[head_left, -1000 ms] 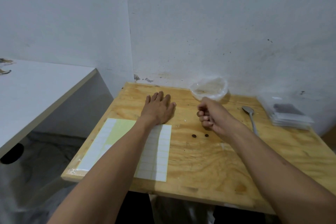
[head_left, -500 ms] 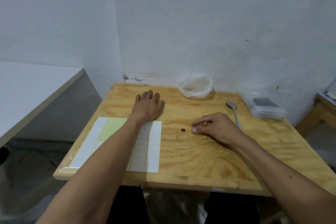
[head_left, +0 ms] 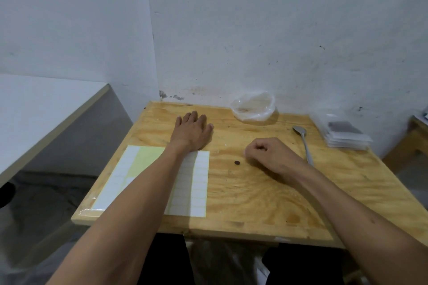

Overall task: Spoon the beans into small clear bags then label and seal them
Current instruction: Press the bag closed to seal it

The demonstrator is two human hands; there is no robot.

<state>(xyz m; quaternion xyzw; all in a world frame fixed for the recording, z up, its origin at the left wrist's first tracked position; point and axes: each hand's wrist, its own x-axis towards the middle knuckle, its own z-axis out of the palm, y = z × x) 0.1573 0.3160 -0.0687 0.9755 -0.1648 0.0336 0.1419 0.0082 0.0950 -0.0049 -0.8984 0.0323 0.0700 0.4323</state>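
Square pale plywood table (head_left: 243, 196), set against a white wall. My left hand (head_left: 191, 132): flat on the wood, palm down, fingers straight, grasping nothing; its forearm lies across a white sheet of small rectangular sticker labels (head_left: 196, 183) at the table's left side. My right hand (head_left: 268, 152): fingers curled inward near the table's middle; whether anything is pinched inside I cannot tell. One small dark brown bean (head_left: 237, 162): loose on the wood, just left of that hand. Crumpled clear plastic bag (head_left: 253, 109): at the far edge by the wall. Silver metal spoon (head_left: 303, 143): bowl up, right of my right hand. Stack of small clear flat bags (head_left: 345, 134): far right corner, a dark patch showing in the top one.
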